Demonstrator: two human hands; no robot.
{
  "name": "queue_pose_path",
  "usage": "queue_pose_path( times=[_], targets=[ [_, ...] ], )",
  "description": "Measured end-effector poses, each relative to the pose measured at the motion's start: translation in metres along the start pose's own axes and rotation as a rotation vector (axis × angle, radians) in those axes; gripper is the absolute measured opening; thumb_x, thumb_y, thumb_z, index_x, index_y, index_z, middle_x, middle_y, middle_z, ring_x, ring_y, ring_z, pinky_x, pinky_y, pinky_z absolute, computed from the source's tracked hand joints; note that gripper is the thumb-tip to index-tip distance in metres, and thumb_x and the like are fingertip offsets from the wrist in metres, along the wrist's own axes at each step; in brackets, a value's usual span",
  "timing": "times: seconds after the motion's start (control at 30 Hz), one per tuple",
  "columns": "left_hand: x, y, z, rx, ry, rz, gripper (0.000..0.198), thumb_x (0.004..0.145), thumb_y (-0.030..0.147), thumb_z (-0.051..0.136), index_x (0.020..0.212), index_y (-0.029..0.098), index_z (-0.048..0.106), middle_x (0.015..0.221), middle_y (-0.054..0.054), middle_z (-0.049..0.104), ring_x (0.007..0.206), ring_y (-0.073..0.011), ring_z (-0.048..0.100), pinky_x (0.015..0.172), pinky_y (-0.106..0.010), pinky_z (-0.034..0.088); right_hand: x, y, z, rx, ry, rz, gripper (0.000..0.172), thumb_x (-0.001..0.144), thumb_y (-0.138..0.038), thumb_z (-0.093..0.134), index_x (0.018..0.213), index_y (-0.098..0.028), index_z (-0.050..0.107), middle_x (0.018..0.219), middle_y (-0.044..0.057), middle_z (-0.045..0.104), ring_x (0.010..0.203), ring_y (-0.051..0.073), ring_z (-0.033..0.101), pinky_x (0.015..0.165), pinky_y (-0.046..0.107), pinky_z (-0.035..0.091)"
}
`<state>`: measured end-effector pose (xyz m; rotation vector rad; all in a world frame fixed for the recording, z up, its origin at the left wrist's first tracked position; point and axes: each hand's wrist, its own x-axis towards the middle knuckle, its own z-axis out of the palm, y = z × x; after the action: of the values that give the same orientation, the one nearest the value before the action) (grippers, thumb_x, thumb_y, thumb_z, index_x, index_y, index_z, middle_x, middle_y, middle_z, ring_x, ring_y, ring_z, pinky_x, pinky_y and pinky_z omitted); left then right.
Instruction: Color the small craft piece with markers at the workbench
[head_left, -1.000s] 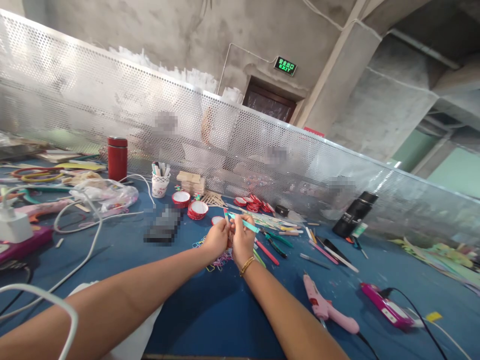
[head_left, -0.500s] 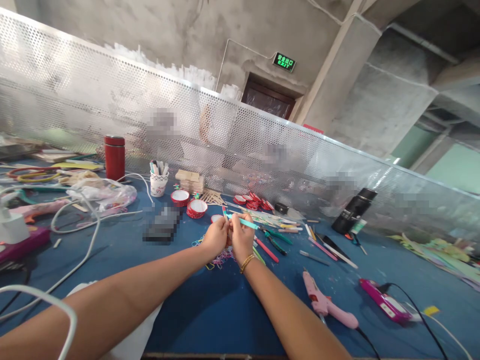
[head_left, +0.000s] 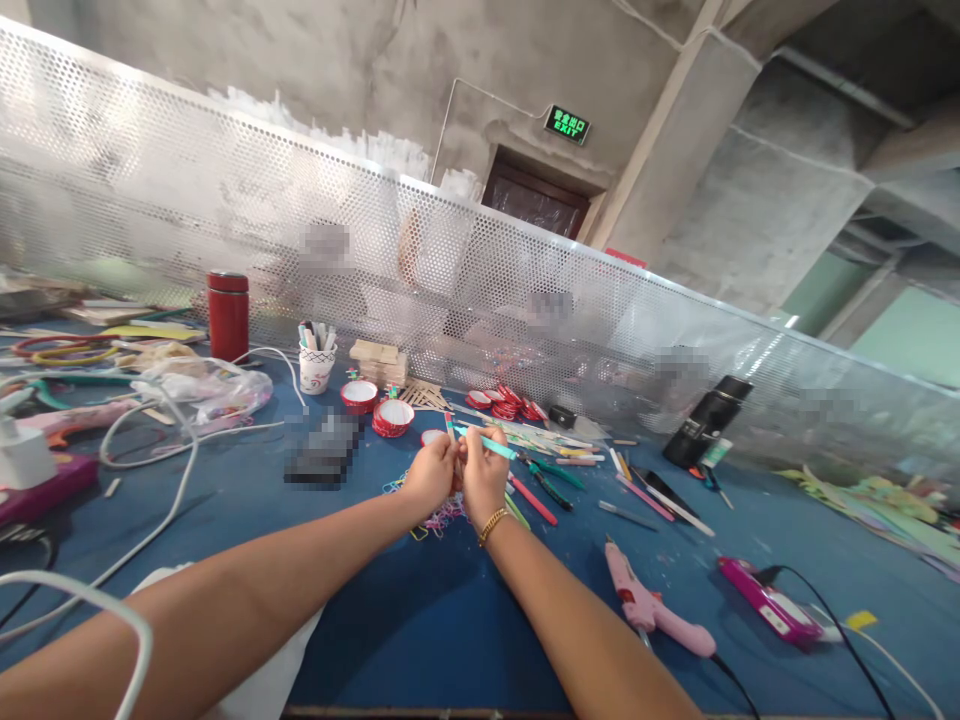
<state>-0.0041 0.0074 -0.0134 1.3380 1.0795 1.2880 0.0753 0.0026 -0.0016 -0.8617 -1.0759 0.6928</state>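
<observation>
My right hand (head_left: 487,470) is closed around a turquoise marker pen (head_left: 495,447), which slants with one end toward the left. Close against it, my left hand (head_left: 431,478) pinches a narrow stick (head_left: 449,424) with a reddish upper end, standing roughly upright. The marker's left end is at the stick; whether it touches I cannot tell. Beneath the hands lies a pile of coloured paper clips (head_left: 442,518), partly covered by them. Just right of my right hand are a red pen (head_left: 534,502) and green-handled pliers (head_left: 551,483).
Red-rimmed rings (head_left: 392,418), a paper cup of markers (head_left: 316,365) and a phone (head_left: 326,450) lie left. A red flask (head_left: 228,315) stands behind. On the right are a pink glue gun (head_left: 652,605), a purple power strip (head_left: 776,600) and a tilted black bottle (head_left: 709,422). White cables (head_left: 180,500) loop left.
Almost nothing differs. Both hands keep their hold on the stick and marker in the same place, and the view has shifted very slightly.
</observation>
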Motion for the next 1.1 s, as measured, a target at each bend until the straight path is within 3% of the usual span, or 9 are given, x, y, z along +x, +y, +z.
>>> queue_pose_path(
  times=[0.43,0.83,1.1],
  targets=[
    [-0.002,0.003,-0.001,0.018,-0.001,0.055,0.028,0.085,0.041,0.047,0.067,0.021,0.041,0.042,0.007,0.045,0.035,-0.0084,0.043,0.039,-0.018,0.030,-0.001,0.005,-0.001,-0.029,-0.034,-0.018,0.024,0.082,-0.043,0.057,0.083,-0.021,0.049,0.064,-0.004,0.060,0.059,0.013,0.059,0.058,0.024,0.048],
    [-0.010,0.018,0.001,-0.003,-0.007,0.004,0.024,0.088,0.033,0.043,0.068,0.021,0.040,0.040,0.007,0.046,0.032,-0.0090,0.043,0.037,-0.019,0.030,-0.003,-0.003,0.001,0.044,0.009,0.044,0.025,0.080,-0.044,0.058,0.082,-0.021,0.048,0.064,-0.003,0.061,0.060,0.013,0.062,0.058,0.024,0.049],
    [-0.005,0.009,0.000,0.002,0.004,0.031,0.027,0.086,0.039,0.049,0.067,0.021,0.042,0.042,0.007,0.045,0.033,-0.0078,0.042,0.037,-0.018,0.029,-0.001,0.001,0.001,0.021,-0.023,0.011,0.024,0.081,-0.043,0.058,0.083,-0.021,0.048,0.065,-0.004,0.061,0.060,0.013,0.061,0.059,0.024,0.050]
  ],
)
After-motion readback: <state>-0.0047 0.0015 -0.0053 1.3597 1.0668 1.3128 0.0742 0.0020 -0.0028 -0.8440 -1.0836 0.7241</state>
